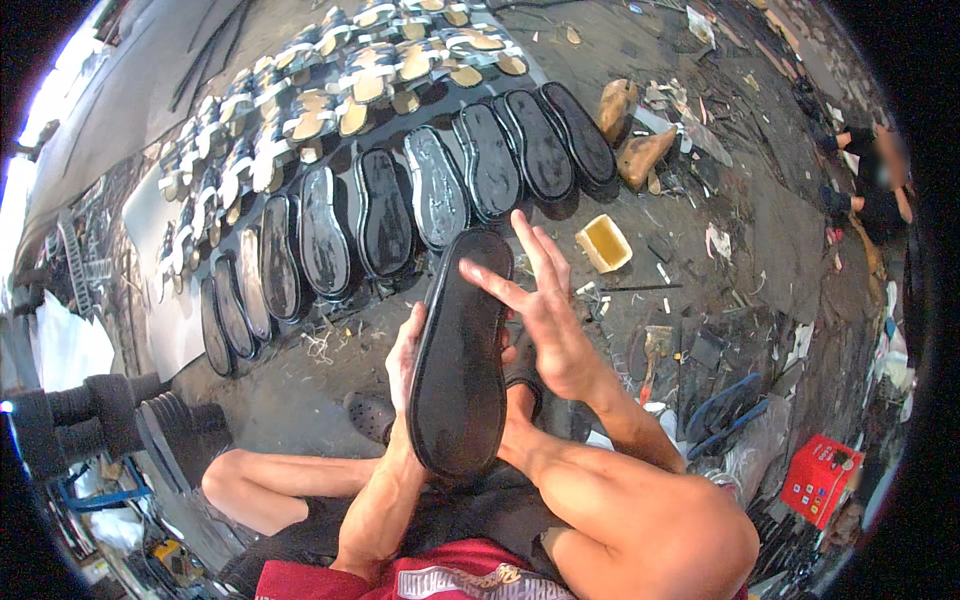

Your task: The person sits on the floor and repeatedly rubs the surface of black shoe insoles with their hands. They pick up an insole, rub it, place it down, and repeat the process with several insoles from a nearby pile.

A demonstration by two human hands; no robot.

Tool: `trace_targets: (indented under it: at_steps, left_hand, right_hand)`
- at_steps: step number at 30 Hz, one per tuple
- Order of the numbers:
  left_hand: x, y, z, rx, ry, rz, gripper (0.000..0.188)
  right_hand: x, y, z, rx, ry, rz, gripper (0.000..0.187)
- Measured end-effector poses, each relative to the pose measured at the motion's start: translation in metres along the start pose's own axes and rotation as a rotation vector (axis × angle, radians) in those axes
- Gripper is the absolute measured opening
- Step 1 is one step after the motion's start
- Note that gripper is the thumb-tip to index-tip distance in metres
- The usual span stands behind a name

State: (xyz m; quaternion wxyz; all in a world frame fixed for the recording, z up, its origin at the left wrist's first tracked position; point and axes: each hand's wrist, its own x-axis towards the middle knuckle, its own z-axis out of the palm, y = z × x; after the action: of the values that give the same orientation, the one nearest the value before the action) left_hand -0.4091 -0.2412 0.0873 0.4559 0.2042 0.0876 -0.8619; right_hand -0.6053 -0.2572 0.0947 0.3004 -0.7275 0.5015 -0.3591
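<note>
One black sole [458,380] is gripped across its width by the left hand [403,355]. The right hand [556,335], open, touches its face. More soles [385,212] lie in a row beyond

The held sole [455,380] is plain black, the lined-up soles [385,210] mostly black too. The shirt [360,580] is deep red with pale lettering, the box [822,475] bright red, the tub [612,267] cream-yellow.

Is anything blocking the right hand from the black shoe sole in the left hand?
Nothing visible. The right hand is over the black shoe sole, one finger seemingly touching its far end. The left hand holds the sole at its left edge, clear of that finger.
</note>
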Motion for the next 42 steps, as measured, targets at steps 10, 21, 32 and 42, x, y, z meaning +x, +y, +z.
trace_targets:
  at_steps: [10,21,32,42]
  left_hand:
    - [-0.012,-0.012,-0.006,0.315,0.085,0.205,0.059]
    - [-0.015,-0.001,0.005,0.310,0.128,0.069,0.058]
    - [-0.011,0.009,0.012,0.385,0.256,0.046,0.055]
    - [-0.021,0.012,0.012,0.538,0.183,0.078,0.059]
  right_hand:
    - [-0.023,-0.018,0.028,-0.397,-0.029,0.068,0.079]
    - [0.003,0.002,0.022,-0.454,-0.106,0.065,0.072]
    - [0.014,0.015,0.002,-0.584,-0.195,-0.038,0.065]
    - [0.017,0.018,-0.002,-0.664,-0.261,-0.144,0.067]
